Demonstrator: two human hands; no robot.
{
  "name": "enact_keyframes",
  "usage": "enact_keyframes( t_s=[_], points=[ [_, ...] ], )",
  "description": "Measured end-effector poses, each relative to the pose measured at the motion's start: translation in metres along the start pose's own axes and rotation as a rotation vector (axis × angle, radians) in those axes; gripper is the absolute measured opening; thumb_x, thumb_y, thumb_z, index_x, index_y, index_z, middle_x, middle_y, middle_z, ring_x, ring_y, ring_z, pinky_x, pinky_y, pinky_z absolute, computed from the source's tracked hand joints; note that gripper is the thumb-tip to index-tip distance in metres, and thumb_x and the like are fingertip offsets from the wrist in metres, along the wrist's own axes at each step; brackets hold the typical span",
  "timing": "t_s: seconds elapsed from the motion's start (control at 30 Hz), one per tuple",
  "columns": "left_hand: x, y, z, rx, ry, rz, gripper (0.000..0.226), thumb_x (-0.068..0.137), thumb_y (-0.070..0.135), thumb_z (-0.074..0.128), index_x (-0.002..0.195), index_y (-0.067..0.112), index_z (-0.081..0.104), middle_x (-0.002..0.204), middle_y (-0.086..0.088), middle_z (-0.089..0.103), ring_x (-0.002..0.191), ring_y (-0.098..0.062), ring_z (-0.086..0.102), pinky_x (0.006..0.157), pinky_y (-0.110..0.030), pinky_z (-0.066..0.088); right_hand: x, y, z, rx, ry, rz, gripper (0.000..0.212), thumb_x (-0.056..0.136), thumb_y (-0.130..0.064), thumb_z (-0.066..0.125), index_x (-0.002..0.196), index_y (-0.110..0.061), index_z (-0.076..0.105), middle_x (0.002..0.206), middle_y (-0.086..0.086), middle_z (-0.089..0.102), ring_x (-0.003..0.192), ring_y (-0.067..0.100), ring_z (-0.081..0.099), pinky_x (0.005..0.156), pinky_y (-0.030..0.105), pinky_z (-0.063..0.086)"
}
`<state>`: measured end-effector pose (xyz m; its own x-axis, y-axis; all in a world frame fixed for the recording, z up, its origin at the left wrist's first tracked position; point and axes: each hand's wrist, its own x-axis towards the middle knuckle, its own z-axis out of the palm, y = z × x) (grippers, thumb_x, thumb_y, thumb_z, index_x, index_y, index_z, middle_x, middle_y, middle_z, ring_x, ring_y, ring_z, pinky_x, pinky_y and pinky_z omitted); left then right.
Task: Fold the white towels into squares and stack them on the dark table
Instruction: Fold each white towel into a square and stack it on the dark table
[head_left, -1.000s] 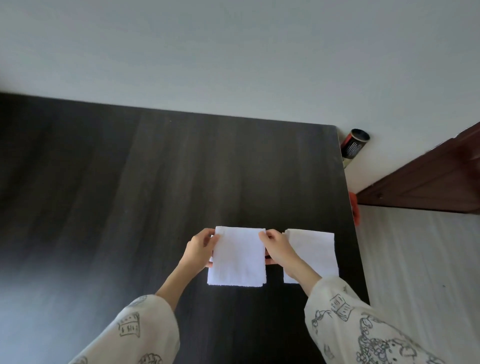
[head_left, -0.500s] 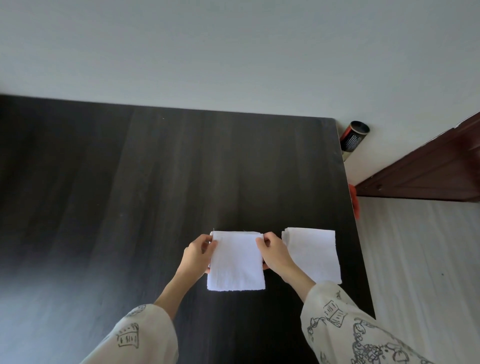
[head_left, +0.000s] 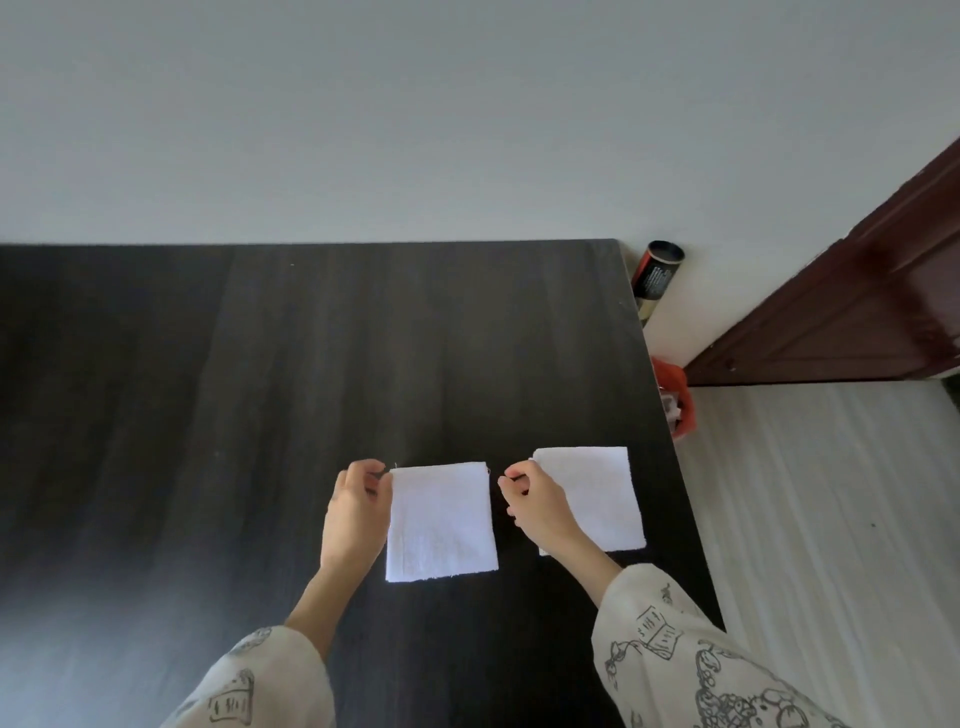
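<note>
Dark counter (head_left: 260, 415), near right edge: folded towel (head_left: 440, 522), long axis front-to-back, left hand (head_left: 356, 512) pinching its far-left corner, right hand (head_left: 535, 506) curled beside it holding nothing, second folded towel (head_left: 597, 493) alongside.

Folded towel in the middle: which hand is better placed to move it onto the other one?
Right hand, probably: it sits between the middle towel and the right towel.

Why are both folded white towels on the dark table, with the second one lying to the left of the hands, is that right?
Not quite. The head view shows the second folded towel lying to the right, near the dark table's right edge, partly behind the right hand. The other towel lies between the right hand and the left hand.
</note>
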<state>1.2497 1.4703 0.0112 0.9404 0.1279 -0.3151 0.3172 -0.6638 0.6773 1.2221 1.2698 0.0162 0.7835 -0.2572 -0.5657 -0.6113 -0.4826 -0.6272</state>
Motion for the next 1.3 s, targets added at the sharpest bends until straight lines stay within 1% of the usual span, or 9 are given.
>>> enact_keyframes(
  t_s=[0.1, 0.17, 0.33, 0.4, 0.5, 0.67, 0.83, 1.03, 1.3],
  points=[
    [-0.016, 0.034, 0.003, -0.001, -0.018, 0.126, 0.026, 0.095, 0.021, 0.047, 0.118, 0.012, 0.054, 0.119, -0.005, 0.055, 0.092, -0.012, 0.052, 0.080, -0.023, 0.045, -0.018, 0.012, -0.025, 0.076, 0.022, 0.027, 0.027, 0.096, -0.029, 0.047, 0.120, -0.017, 0.051, 0.122, 0.003, 0.057, 0.103, 0.018, 0.060, 0.087, 0.026, 0.051],
    [-0.035, 0.061, 0.013, -0.019, -0.104, 0.191, 0.024, 0.096, 0.020, 0.044, 0.118, 0.015, 0.054, 0.114, -0.003, 0.058, 0.093, -0.013, 0.053, 0.081, -0.023, 0.043, -0.037, 0.026, -0.048, 0.149, 0.069, 0.037, 0.027, 0.096, -0.029, 0.046, 0.119, -0.016, 0.053, 0.121, 0.004, 0.058, 0.098, 0.016, 0.061, 0.084, 0.023, 0.051],
    [-0.111, 0.118, 0.068, 0.025, -0.357, 0.390, 0.019, 0.097, 0.024, 0.042, 0.112, 0.023, 0.052, 0.105, 0.002, 0.061, 0.096, -0.017, 0.059, 0.076, -0.024, 0.047, -0.111, 0.097, -0.124, 0.379, 0.195, 0.028, 0.026, 0.097, -0.026, 0.045, 0.116, -0.010, 0.053, 0.103, 0.004, 0.063, 0.087, 0.015, 0.062, 0.078, 0.025, 0.052],
    [-0.151, 0.138, 0.098, 0.052, -0.449, 0.488, 0.019, 0.096, 0.024, 0.043, 0.113, 0.023, 0.052, 0.106, 0.003, 0.060, 0.096, -0.015, 0.061, 0.080, -0.023, 0.049, -0.148, 0.141, -0.154, 0.518, 0.280, 0.047, 0.024, 0.097, -0.022, 0.046, 0.111, -0.005, 0.056, 0.089, 0.002, 0.064, 0.075, 0.014, 0.062, 0.069, 0.023, 0.050],
    [-0.217, 0.169, 0.147, 0.081, -0.580, 0.579, 0.021, 0.096, 0.022, 0.044, 0.114, 0.020, 0.054, 0.101, 0.002, 0.063, 0.091, -0.014, 0.063, 0.079, -0.023, 0.048, -0.211, 0.211, -0.196, 0.654, 0.412, 0.101, 0.016, 0.097, -0.020, 0.046, 0.099, -0.009, 0.058, 0.080, 0.002, 0.064, 0.067, 0.014, 0.059, 0.060, 0.021, 0.047],
    [-0.328, 0.211, 0.235, 0.164, -0.729, 0.720, 0.024, 0.095, 0.018, 0.048, 0.116, 0.014, 0.057, 0.099, -0.005, 0.067, 0.092, -0.022, 0.064, 0.084, -0.035, 0.049, -0.305, 0.330, -0.248, 0.770, 0.603, 0.167, 0.020, 0.095, -0.022, 0.050, 0.106, -0.008, 0.059, 0.084, 0.004, 0.066, 0.069, 0.017, 0.062, 0.062, 0.024, 0.048],
    [-0.433, 0.260, 0.322, 0.206, -0.938, 0.921, 0.025, 0.094, 0.014, 0.049, 0.117, 0.010, 0.057, 0.098, -0.001, 0.062, 0.089, -0.020, 0.062, 0.086, -0.033, 0.049, -0.399, 0.432, -0.285, 0.897, 0.807, 0.259, 0.016, 0.096, -0.017, 0.048, 0.101, -0.007, 0.060, 0.083, 0.005, 0.065, 0.068, 0.016, 0.061, 0.060, 0.022, 0.047],
    [-0.542, 0.301, 0.423, 0.288, -1.129, 1.118, 0.023, 0.094, 0.017, 0.048, 0.115, 0.017, 0.057, 0.103, 0.002, 0.063, 0.086, -0.017, 0.064, 0.075, -0.022, 0.046, -0.487, 0.542, -0.300, 1.039, 1.064, 0.410, 0.013, 0.095, -0.018, 0.049, 0.098, -0.012, 0.061, 0.081, 0.003, 0.067, 0.069, 0.015, 0.063, 0.063, 0.024, 0.049],
    [-0.699, 0.363, 0.566, 0.364, -1.389, 1.257, 0.019, 0.093, 0.015, 0.050, 0.109, 0.021, 0.057, 0.099, 0.001, 0.065, 0.085, -0.020, 0.065, 0.079, -0.029, 0.049, -0.567, 0.680, -0.381, 1.079, 1.309, 0.526, 0.017, 0.096, -0.021, 0.049, 0.105, -0.011, 0.060, 0.087, 0.005, 0.068, 0.074, 0.016, 0.064, 0.064, 0.023, 0.051]
  ],
)
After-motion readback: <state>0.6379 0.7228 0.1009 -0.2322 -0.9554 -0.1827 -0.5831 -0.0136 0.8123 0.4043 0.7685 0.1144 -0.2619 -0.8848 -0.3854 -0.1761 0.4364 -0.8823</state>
